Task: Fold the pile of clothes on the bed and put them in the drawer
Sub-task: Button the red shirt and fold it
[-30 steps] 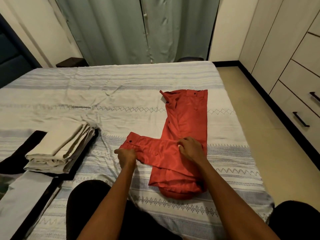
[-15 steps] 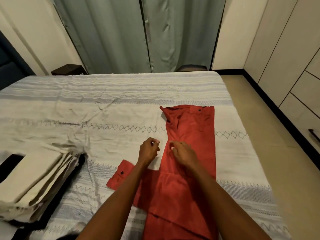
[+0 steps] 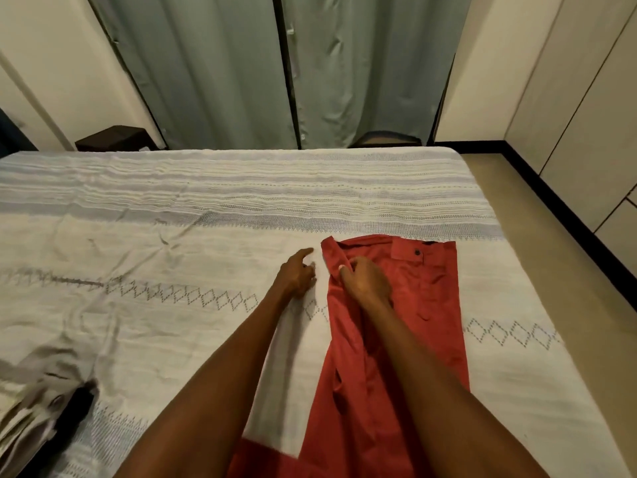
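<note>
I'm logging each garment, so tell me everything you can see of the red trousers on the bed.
The red trousers look like smooth, slightly shiny woven cloth. They lie flat along the bed, waistband at the far end, showing a dark button and a pocket flap. The right hand grips the left edge near the waistband; the left hand rests beside them on the bedspread.

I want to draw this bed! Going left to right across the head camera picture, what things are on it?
Folded beige clothes stack → left hand over the white patterned bedspread → right hand gripping the red buttoned trousers.
</note>
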Available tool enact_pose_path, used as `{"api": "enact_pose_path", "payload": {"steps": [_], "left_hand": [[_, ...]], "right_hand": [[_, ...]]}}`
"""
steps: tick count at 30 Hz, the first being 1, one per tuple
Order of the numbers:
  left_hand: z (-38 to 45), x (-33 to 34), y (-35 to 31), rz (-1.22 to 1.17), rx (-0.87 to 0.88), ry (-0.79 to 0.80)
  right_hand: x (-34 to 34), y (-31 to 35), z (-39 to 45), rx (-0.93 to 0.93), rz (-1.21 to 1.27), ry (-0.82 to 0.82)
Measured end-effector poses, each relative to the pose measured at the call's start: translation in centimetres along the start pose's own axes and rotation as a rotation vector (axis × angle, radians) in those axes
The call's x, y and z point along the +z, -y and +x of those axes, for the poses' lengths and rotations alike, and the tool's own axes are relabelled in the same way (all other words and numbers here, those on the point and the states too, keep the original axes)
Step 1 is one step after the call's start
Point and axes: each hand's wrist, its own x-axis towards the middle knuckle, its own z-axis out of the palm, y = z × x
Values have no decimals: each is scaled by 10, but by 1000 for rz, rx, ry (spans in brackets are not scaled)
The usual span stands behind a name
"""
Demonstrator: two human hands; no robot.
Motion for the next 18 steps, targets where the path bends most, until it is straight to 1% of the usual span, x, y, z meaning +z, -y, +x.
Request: {"api": "enact_pose_path", "payload": {"steps": [3,7,9,12,15,16,17,18], "left_hand": [[33,7,-13,71,19,62],[58,14,-33,258,129,237],[72,16,-41,306,129,280],[91,12,-53,398,168,290],[104,2,-67,501,176,321],[106,-1,-74,565,190,288],[110,-2,-80,639,218,237],[113,0,-85,706,243,177]], "right_hand": [[-3,4,19,14,168,50],[-7,3,37,84,534,0],[-11,0,45,174,654,76],[-20,-1,57,248,671,177],[-26,-1,65,286,706,197],[-27,-3,67,288,704,176],[-29,-4,68,261,678,115],[-30,-7,71,215,601,36]]}}
